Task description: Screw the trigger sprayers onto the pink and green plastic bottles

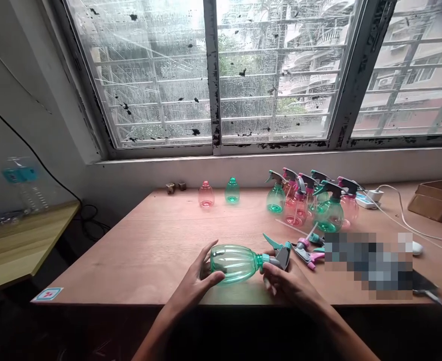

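Observation:
A green see-through spray bottle (pixel 236 261) lies on its side near the front edge of the wooden table (pixel 149 240). My left hand (pixel 197 283) wraps round its round body from the left. My right hand (pixel 286 285) grips the neck end, where a grey and teal trigger head (pixel 280 252) sits on the bottle. Both hands are closed on the bottle.
Loose trigger heads (pixel 309 250) lie just right of the bottle. Several finished pink and green spray bottles (pixel 311 203) stand at the back right. One pink (pixel 206 194) and one green (pixel 232 191) headless bottle stand at the back. A cardboard box (pixel 437 199) and power strip (pixel 365 199) are far right.

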Action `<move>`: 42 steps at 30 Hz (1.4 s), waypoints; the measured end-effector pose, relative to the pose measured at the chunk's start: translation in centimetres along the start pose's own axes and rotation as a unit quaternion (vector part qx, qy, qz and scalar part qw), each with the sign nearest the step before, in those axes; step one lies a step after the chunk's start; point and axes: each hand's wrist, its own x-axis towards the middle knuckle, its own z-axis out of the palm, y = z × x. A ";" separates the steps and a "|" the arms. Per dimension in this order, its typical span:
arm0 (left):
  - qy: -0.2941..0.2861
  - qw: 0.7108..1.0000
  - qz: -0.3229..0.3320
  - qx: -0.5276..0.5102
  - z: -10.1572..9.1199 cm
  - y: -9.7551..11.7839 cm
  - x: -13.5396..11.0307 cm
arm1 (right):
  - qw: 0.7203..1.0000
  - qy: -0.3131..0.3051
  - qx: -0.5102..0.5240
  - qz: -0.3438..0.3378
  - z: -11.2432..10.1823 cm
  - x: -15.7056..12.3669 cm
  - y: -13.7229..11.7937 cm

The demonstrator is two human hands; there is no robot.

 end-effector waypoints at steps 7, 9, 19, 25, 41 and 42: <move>-0.044 0.999 0.007 -0.021 0.7 0.4 0.2 | 0.999 0.020 0.013 -0.023 -0.4 -0.6 0.2; -0.063 0.998 0.013 -0.029 1.3 0.6 0.4 | 0.999 0.025 0.019 -0.038 -0.5 -0.7 0.0; -0.034 0.999 -0.001 -0.042 1.2 -0.9 1.1 | 0.998 0.046 0.006 -0.032 0.0 -0.7 -0.3; -0.050 0.998 0.001 -0.039 1.1 -0.6 0.6 | 0.998 0.055 0.003 -0.042 -0.5 -0.6 -0.2; -0.060 0.998 0.008 -0.030 1.6 0.3 0.0 | 0.998 0.018 -0.029 -0.044 -0.6 -0.9 -0.4; -0.054 0.998 0.008 -0.025 1.5 0.3 0.0 | 0.998 0.014 -0.033 -0.045 -0.6 -0.9 -0.4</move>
